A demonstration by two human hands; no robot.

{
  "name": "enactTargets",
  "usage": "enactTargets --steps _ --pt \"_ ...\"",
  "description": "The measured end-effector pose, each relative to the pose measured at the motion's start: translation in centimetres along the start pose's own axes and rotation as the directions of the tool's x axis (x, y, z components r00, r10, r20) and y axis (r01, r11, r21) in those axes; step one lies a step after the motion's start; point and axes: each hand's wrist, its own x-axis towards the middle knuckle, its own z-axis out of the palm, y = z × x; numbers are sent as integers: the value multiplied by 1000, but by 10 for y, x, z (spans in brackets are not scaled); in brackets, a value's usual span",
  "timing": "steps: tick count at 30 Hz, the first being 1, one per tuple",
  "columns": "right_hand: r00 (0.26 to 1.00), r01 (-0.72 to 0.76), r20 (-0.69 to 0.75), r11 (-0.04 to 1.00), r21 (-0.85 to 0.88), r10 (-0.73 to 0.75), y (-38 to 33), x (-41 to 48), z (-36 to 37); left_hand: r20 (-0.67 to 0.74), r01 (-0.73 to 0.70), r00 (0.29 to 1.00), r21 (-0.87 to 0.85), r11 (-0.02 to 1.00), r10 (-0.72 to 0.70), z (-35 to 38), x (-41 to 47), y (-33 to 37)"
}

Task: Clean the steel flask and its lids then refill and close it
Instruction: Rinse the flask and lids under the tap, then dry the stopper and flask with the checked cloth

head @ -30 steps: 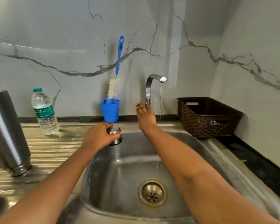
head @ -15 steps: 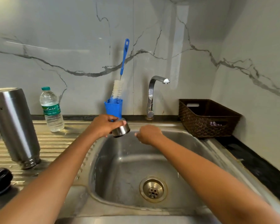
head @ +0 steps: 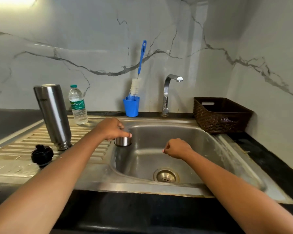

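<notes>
At the sink's (head: 167, 122) ten o'clock rim, left hand (head: 111, 129) fingers (head: 128, 135) grip a steel cap (head: 123, 141) from above, right hand (head: 176, 148) curled empty, flask (head: 53, 115) upended on the worktop (head: 24, 144) at nine o'clock; released there, the cap could tumble in.

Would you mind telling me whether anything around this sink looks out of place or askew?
Only the steel flask: it stands mouth down on the drainboard, apparently draining; its lean may be lens distortion. The black lid lies loose beside it. Nothing looks spilled.
</notes>
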Motion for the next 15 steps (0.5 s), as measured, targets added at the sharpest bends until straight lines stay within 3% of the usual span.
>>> enactTargets --steps 4,6,9,15 --pt "997 49 -56 999 13 -48 -8 -2 -2 -84 12 996 39 999 -9 -26 -19 -24" --pt "993 87 -86 996 29 -84 -15 -4 -3 -12 39 999 15 999 -39 -42 -32 -40" --pt "981 179 -89 983 35 -175 -30 -9 -1 148 40 987 134 990 -59 -58 -60 -61" --pt "919 363 -148 931 -42 -365 -54 -19 5 278 14 955 308 951 -104 -59 -86 -81"
